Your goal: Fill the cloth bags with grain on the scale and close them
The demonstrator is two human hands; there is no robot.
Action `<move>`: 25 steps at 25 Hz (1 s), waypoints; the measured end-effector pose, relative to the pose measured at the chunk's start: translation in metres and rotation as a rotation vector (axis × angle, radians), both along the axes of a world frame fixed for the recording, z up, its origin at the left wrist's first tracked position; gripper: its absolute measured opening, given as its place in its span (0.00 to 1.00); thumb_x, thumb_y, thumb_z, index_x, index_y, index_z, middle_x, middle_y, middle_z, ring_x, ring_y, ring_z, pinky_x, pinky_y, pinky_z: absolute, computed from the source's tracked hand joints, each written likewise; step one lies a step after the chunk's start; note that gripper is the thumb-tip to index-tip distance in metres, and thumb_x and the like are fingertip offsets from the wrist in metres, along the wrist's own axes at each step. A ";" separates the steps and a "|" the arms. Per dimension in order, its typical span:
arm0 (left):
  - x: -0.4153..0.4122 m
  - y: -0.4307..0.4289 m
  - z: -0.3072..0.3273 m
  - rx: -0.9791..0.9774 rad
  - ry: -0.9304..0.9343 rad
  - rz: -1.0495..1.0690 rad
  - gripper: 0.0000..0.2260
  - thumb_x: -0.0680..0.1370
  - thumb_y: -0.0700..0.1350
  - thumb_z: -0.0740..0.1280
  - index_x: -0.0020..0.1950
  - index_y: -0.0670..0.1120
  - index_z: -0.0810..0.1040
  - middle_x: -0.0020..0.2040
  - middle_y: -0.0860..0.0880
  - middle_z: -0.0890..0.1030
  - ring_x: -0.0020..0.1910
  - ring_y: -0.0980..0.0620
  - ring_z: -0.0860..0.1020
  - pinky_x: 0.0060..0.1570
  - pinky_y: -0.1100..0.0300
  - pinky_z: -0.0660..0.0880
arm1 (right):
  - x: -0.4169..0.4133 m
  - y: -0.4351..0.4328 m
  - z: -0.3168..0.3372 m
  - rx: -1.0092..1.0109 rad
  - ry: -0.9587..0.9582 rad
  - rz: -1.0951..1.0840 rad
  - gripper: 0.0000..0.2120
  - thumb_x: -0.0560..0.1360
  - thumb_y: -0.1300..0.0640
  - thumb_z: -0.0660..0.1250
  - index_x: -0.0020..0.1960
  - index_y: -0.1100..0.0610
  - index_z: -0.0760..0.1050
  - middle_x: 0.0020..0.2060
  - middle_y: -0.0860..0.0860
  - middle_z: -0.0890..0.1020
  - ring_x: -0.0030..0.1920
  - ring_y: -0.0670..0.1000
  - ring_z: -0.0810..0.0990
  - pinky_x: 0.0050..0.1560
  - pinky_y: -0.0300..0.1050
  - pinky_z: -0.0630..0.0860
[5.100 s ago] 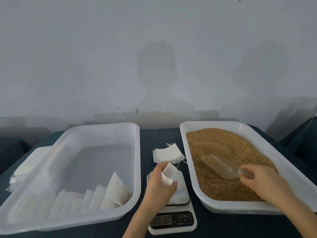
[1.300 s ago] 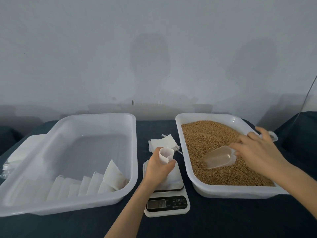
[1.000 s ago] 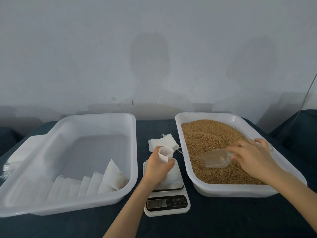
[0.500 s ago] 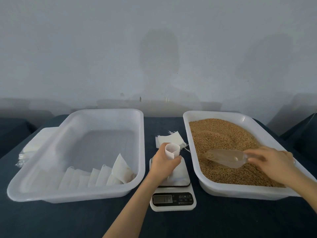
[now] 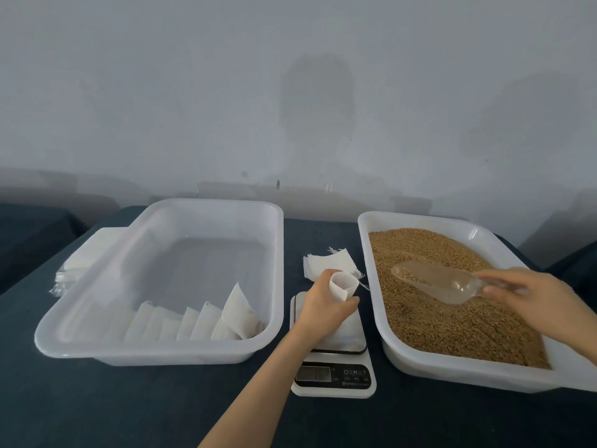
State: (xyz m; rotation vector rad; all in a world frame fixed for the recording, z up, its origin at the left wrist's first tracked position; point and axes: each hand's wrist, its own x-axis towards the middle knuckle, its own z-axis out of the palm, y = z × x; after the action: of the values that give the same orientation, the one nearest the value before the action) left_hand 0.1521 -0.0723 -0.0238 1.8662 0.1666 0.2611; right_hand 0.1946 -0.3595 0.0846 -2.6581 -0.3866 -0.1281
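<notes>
The table (image 5: pixel 97 399) carries two white tubs. The left tub (image 5: pixel 161 354) has a row of filled bags (image 5: pixel 200 321) along its near wall, and the right tub (image 5: pixel 420 363) is heaped with grain (image 5: pixel 452 324). Between the tubs sits the scale (image 5: pixel 332 376), with a small stack of empty bags (image 5: pixel 326 263) behind it.

My left hand (image 5: pixel 323 305) is curled round the bag (image 5: pixel 344 284) I am filling, holding it upright over the scale's plate with its mouth rounded open. My right hand (image 5: pixel 542 295) pinches the handle of the clear scoop (image 5: pixel 436 279), which hangs just above the grain with its nose towards the bag. It is too blurred and see-through for me to tell how much it holds.

To do this step well, I judge the scoop should cross the tub's rim low and level, then tip slowly with its nose right in the bag's mouth. My left fingers should only steady the cloth and not bear down (any weight on the plate would spoil the reading). I should pour in small amounts and watch the display, which I cannot read from here.
</notes>
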 end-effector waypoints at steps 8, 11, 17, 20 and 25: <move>0.001 -0.003 0.000 0.019 0.000 -0.002 0.20 0.70 0.51 0.72 0.53 0.64 0.65 0.46 0.63 0.74 0.44 0.62 0.75 0.29 0.80 0.68 | 0.010 0.054 0.050 -0.218 -0.094 0.230 0.11 0.74 0.48 0.66 0.56 0.39 0.76 0.49 0.40 0.80 0.50 0.44 0.77 0.55 0.50 0.74; 0.001 -0.003 0.000 0.007 -0.012 -0.013 0.19 0.70 0.50 0.72 0.50 0.65 0.65 0.45 0.62 0.74 0.44 0.66 0.76 0.30 0.80 0.68 | 0.018 0.066 0.053 -0.315 -0.111 0.238 0.11 0.75 0.45 0.64 0.56 0.36 0.76 0.51 0.39 0.80 0.58 0.45 0.74 0.68 0.55 0.62; 0.002 0.000 0.000 0.019 -0.014 -0.036 0.21 0.71 0.50 0.72 0.58 0.61 0.65 0.48 0.64 0.73 0.47 0.62 0.74 0.35 0.75 0.68 | 0.025 0.087 0.058 -0.412 -0.181 0.277 0.10 0.76 0.46 0.63 0.56 0.36 0.76 0.50 0.40 0.78 0.60 0.47 0.72 0.65 0.47 0.50; 0.004 -0.002 -0.001 0.029 -0.020 -0.043 0.21 0.72 0.50 0.72 0.58 0.61 0.65 0.48 0.64 0.73 0.47 0.63 0.74 0.35 0.75 0.68 | 0.027 0.099 0.064 -0.500 -0.247 0.276 0.11 0.76 0.46 0.63 0.57 0.37 0.76 0.50 0.42 0.79 0.60 0.47 0.72 0.66 0.48 0.48; 0.006 -0.004 -0.003 0.019 -0.030 -0.048 0.21 0.71 0.50 0.73 0.56 0.61 0.65 0.48 0.64 0.73 0.47 0.66 0.74 0.35 0.79 0.69 | 0.025 0.110 0.070 -0.627 -0.300 0.285 0.11 0.77 0.47 0.62 0.58 0.37 0.76 0.50 0.44 0.79 0.59 0.49 0.70 0.66 0.50 0.47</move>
State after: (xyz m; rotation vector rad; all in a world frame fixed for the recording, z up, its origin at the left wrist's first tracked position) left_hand 0.1577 -0.0761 -0.0270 1.8818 0.0989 0.2585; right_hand 0.2200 -0.2496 0.1550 -3.1530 -1.0462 -0.3707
